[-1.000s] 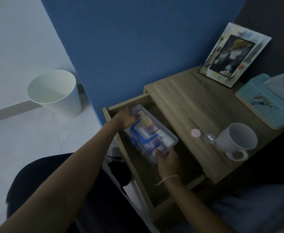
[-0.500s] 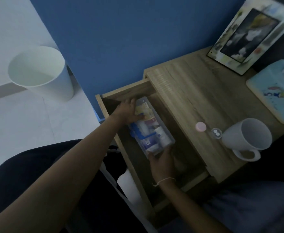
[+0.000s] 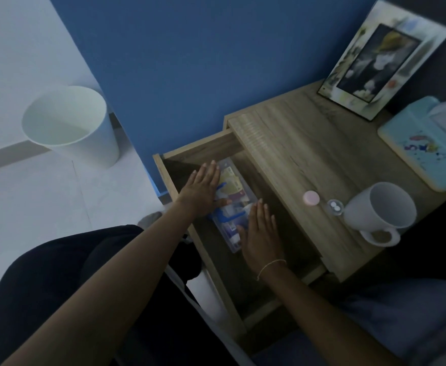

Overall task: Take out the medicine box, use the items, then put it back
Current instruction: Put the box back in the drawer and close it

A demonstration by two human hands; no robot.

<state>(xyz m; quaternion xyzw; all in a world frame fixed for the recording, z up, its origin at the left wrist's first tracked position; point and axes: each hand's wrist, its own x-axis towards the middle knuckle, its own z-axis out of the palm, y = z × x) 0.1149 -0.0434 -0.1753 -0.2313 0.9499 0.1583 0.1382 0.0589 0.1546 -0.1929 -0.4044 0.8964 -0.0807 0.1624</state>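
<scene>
The clear plastic medicine box (image 3: 233, 192) with a blue handle lies flat inside the open wooden drawer (image 3: 198, 150) of the bedside table. My left hand (image 3: 202, 187) rests flat on the box's far left part, fingers straight. My right hand (image 3: 260, 235) lies flat over the box's near end, fingers straight and together. Packets and small bottles show through the lid between my hands.
On the tabletop (image 3: 290, 143) sit a pink cap (image 3: 311, 198), a small clear cup holding two white pills (image 3: 335, 206), a white mug (image 3: 380, 211), a light blue tissue box (image 3: 422, 151) and a photo frame (image 3: 380, 58). A white bin (image 3: 71, 122) stands on the floor at left.
The box went down from above the drawer to its floor. Both hands changed from gripping its ends to lying flat on top. The camera view shifted.
</scene>
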